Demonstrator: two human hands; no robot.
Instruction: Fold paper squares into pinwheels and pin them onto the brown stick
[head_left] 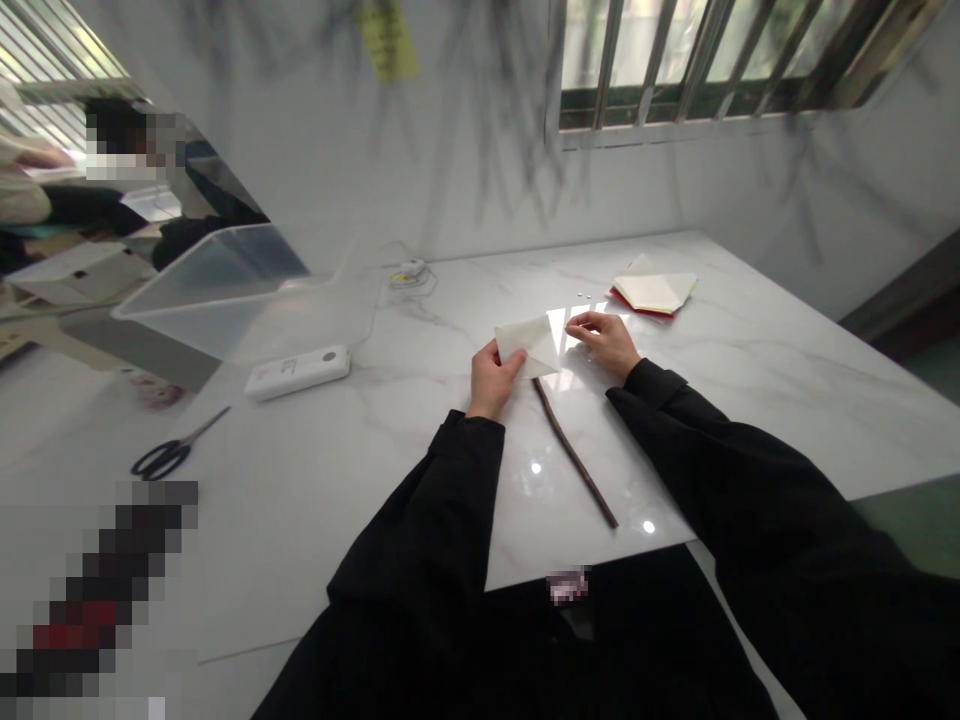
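Observation:
A folded piece of off-white paper (531, 338) is gripped in my left hand (491, 385), the thumb lying across its front. To its right, apart from the paper, my right hand (611, 345) hovers with thumb and fingertips pinched together; whatever may be between them is too small to make out. Below the paper a thin brown stick (574, 455) lies slantwise on the marble-patterned table (405, 500), its upper end close under the sheet. Behind my right hand rests a stack of coloured and white paper (654, 292), with a couple of tiny bits nearby.
On the left are scissors (176, 450), a white power strip (298, 372) and a clear plastic bin (247, 290). A small white item with a cable (409, 268) lies by the wall. A barred window (690, 60) is above. Other people sit at far left.

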